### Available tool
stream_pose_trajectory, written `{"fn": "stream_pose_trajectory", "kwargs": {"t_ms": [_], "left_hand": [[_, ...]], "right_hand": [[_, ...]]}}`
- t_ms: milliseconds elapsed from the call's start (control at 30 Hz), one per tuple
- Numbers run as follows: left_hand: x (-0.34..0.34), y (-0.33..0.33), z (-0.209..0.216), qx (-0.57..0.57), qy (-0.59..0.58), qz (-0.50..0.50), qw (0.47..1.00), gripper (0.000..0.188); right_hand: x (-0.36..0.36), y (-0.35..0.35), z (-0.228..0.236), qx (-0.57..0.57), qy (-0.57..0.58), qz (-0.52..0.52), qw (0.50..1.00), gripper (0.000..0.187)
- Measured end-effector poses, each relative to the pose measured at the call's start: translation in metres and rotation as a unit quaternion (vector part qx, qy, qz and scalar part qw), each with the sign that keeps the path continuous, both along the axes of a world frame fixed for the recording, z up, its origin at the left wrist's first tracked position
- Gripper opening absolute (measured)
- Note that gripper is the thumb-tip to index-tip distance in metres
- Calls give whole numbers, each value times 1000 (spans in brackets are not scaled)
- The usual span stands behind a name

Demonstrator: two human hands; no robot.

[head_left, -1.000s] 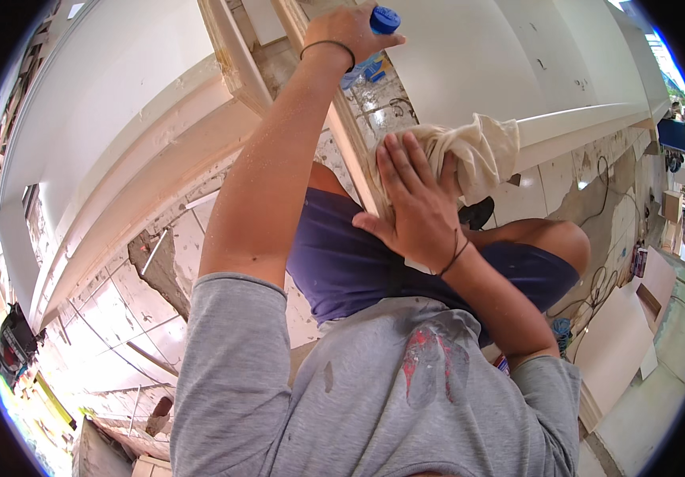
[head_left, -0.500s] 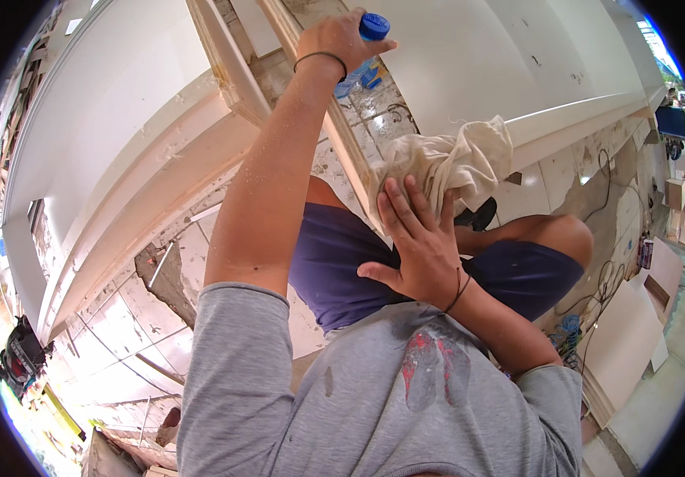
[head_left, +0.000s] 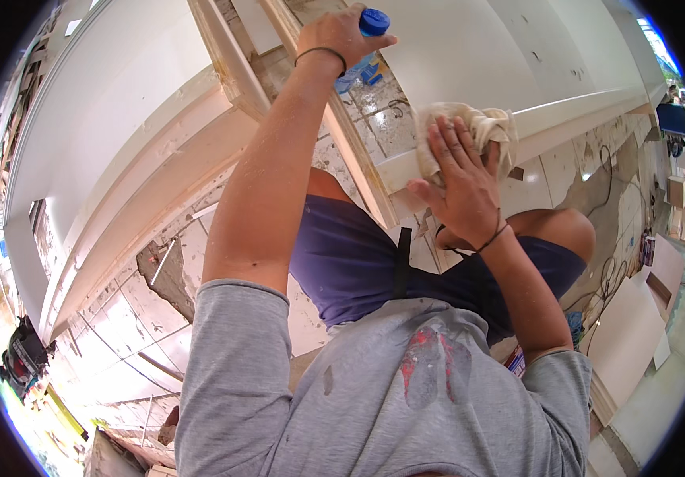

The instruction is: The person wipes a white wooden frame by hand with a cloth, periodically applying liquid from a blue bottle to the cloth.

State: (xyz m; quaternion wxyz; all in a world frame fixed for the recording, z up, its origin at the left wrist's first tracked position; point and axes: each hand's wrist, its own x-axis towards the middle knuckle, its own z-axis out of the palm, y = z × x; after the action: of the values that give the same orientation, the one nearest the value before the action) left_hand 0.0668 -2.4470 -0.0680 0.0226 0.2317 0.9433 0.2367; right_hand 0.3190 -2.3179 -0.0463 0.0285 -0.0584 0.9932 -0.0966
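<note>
My left hand [head_left: 334, 38] reaches far forward and is closed around a plastic bottle with a blue cap [head_left: 374, 22]. The cap shows between thumb and fingers; part of a clear bluish body with a blue and yellow label appears below the hand. My right hand [head_left: 467, 179] lies with outstretched fingers on a bunched cream cloth [head_left: 430, 127], pressing it onto the near rail [head_left: 553, 119] of a white panel frame [head_left: 469, 56]. The thumb sticks out to the left, off the cloth. Under the palm, the cloth is hidden.
A bare wooden edge [head_left: 356, 163] runs from my lap toward the bottle. Another large white panel [head_left: 108, 87] with a curved edge stands at left. Stained tiles [head_left: 124, 318] cover the floor. On the right lie cables [head_left: 609, 274] and loose boards [head_left: 624, 334].
My right hand and the cloth have slid right and slightly away along the rail, uncovering the frame's corner. My left hand stays at the bottle.
</note>
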Motion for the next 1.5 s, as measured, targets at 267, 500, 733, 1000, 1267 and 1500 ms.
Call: {"fn": "stream_pose_trajectory", "kwargs": {"t_ms": [267, 500, 733, 1000, 1267, 1500], "left_hand": [[-1, -5, 1, 16, -2, -10, 1000, 58], [-2, -4, 0, 18, 18, -11, 1000, 55], [0, -1, 0, 9, 26, -8, 1000, 56], [2, 2, 5, -22, 0, 13, 1000, 58], [-4, 2, 5, 8, 23, 15, 1000, 58], [-8, 2, 4, 52, 22, 17, 998, 58]], "right_hand": [[16, -28, 7, -27, -22, 100, 994, 94], [11, -24, 9, 0, 0, 62, 998, 92], [9, 29, 15, -11, -34, 118, 992, 85], [5, 10, 16, -51, -45, 205, 976, 83], [-1, -2, 15, -81, -61, 244, 964, 82], [0, 21, 24, -54, -75, 226, 970, 79]]}}
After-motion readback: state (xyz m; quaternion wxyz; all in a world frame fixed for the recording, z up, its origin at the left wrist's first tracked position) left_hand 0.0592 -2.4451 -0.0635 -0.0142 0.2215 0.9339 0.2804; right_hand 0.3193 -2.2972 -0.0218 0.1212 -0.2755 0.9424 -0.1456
